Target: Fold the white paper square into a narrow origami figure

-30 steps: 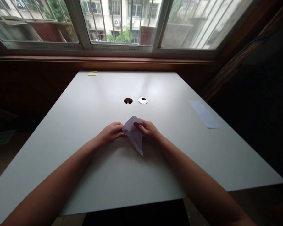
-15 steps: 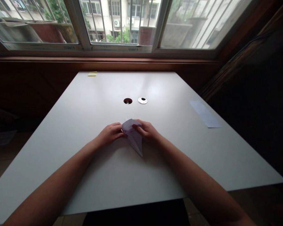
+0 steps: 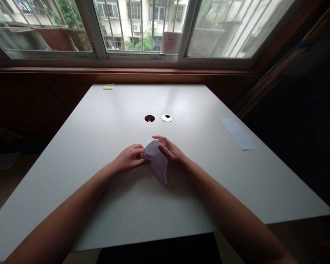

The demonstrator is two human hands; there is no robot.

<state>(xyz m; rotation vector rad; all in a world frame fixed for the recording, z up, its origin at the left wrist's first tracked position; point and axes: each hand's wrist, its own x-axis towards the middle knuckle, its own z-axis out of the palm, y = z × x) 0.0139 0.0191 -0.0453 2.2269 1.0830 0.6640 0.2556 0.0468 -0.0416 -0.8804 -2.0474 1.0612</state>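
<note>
White table (image 3: pixel 121 110), barred window (image 3: pixel 143 33) (pale daylight), reddish wooden sill (image 3: pixel 143 70)

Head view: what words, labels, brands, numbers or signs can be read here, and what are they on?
None can be read.
Window frame: small dark marks, too blurred to read.
Sheet at right: no text can be made out.
Folded paper: none can be made out.

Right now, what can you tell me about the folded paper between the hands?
The folded paper looks thin and pale lilac-white, with visible creases. Its far end is broad and rounded; its near end narrows to a sharp point. The left hand pinches its left edge, and the right hand has its thumb over the right side. Whether it touches the white table is unclear.
</note>
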